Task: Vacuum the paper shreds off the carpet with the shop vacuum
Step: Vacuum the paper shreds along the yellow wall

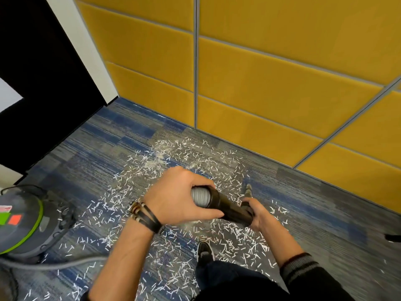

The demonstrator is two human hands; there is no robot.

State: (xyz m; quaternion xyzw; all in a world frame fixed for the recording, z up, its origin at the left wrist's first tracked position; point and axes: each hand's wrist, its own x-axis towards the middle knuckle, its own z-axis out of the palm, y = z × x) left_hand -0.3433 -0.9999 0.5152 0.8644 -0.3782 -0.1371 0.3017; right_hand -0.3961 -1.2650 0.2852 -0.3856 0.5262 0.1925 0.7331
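Note:
White paper shreds (186, 155) lie scattered over the blue-grey carpet (97, 148), from near the yellow wall back to my feet. My left hand (180, 196) grips the grey ribbed hose end (200, 197) where it meets the black nozzle tube (230, 206). My right hand (258, 213) holds the lower end of that black tube, with a stepped adapter tip (248, 190) sticking out above it. The shop vacuum's grey body with a green band (28, 218) stands at the left edge, a grey hose (65, 262) trailing from it.
Yellow padded wall panels (260, 83) close off the far side. A dark doorway (43, 83) with a white frame is at the left. My black shoe (205, 253) stands among the shreds; another dark shoe tip (393, 237) shows at the right edge.

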